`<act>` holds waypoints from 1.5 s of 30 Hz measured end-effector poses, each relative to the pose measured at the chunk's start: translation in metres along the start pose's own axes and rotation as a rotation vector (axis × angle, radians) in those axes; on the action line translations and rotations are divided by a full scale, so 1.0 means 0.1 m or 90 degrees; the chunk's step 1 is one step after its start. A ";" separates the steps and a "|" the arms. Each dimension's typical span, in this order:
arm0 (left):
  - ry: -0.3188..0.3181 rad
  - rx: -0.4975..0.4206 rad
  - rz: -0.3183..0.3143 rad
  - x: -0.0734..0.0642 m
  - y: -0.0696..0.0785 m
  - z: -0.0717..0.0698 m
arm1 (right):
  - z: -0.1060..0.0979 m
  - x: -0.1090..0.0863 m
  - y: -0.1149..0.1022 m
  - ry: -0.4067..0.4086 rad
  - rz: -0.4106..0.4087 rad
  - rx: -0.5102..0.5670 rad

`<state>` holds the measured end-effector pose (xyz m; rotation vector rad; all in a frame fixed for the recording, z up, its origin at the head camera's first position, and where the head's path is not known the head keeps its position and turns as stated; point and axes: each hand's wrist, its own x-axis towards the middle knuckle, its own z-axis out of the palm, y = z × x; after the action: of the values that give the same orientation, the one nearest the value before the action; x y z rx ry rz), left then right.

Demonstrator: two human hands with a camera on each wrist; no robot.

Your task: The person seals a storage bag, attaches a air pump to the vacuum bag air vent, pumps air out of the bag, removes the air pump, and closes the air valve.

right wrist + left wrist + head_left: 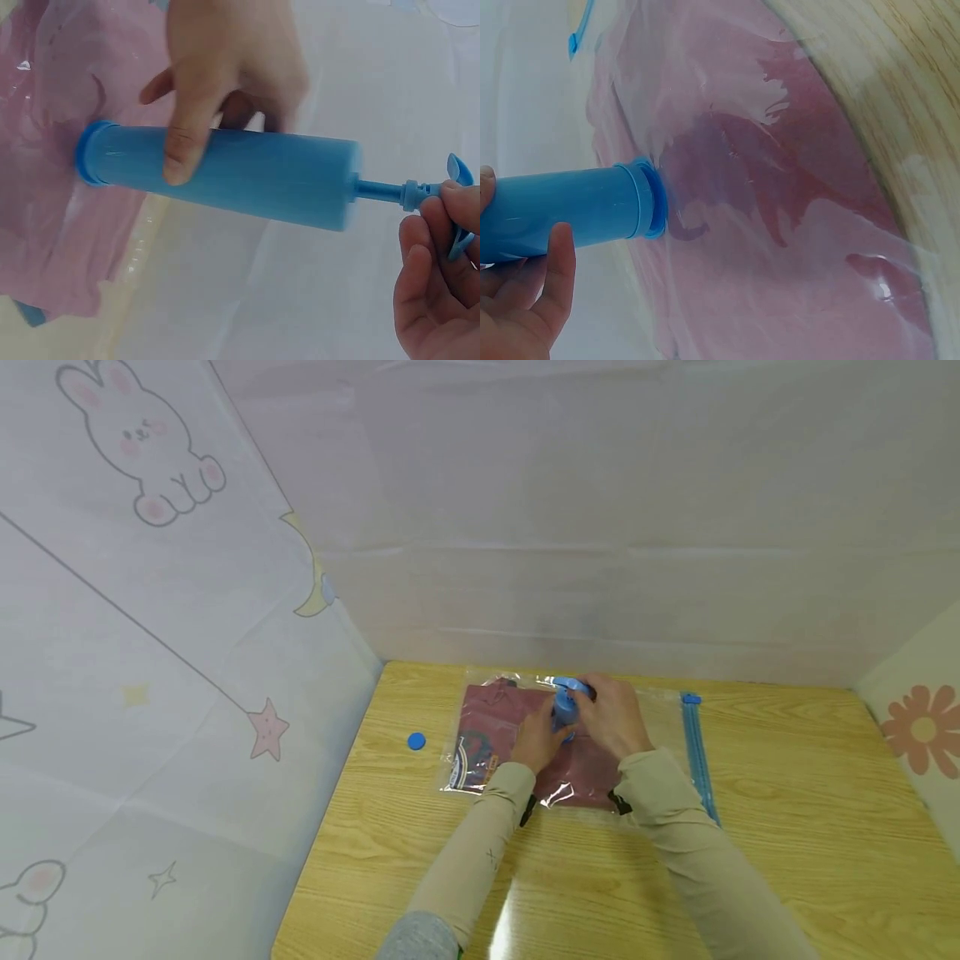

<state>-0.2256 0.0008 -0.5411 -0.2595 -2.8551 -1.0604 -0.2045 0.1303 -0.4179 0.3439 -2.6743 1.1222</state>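
Two hands work one blue hand pump (pixel 262 180), which stands on a clear plastic bag (pixel 663 710) over the dark-red cloth inside (pixel 592 777); the pump's rim meets the plastic, hiding whatever lies beneath. The left hand (pixel 536 739) wraps the barrel, thumb on one side, though its own wrist view cuts most of it off, along with the pump's top. The right hand (pixel 611 714) grips the handle (pixel 570 683) with thumb and fingers; the right wrist view crops that hand at the edge and shows a bit of rod bared. Printing on the cloth is too small to read. Right of it runs a blue zip strip (pixel 697 752); a blue disc (pixel 416 741) lies left on the wooden table (pixel 787 777).
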 end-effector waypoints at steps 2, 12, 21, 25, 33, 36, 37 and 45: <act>0.005 0.001 -0.002 0.00 0.00 0.00 | -0.05 0.00 -0.06 0.021 -0.017 0.010; 0.032 0.033 0.008 -0.01 -0.03 0.03 | -0.40 0.04 -0.44 0.166 -0.155 0.043; 0.017 0.027 0.010 0.00 -0.02 0.02 | -0.62 0.04 -0.74 0.249 -0.221 0.070; 0.017 0.035 0.008 0.00 -0.02 0.03 | -0.64 0.02 -0.79 0.253 -0.230 0.074; 0.011 0.031 0.001 0.01 -0.03 0.03 | -0.64 0.01 -0.78 0.252 -0.223 0.081; 0.008 0.029 0.000 0.00 -0.02 0.03 | -0.64 0.01 -0.78 0.254 -0.222 0.083; 0.008 0.027 0.000 0.00 -0.02 0.03 | -0.63 0.01 -0.78 0.255 -0.222 0.083; 0.003 0.017 -0.004 0.00 -0.02 0.03 | -0.63 0.01 -0.78 0.253 -0.223 0.077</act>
<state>-0.2256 0.0011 -0.5451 -0.2453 -2.8666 -1.0212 -0.1757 0.1224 -0.3227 0.5245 -2.1097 1.1073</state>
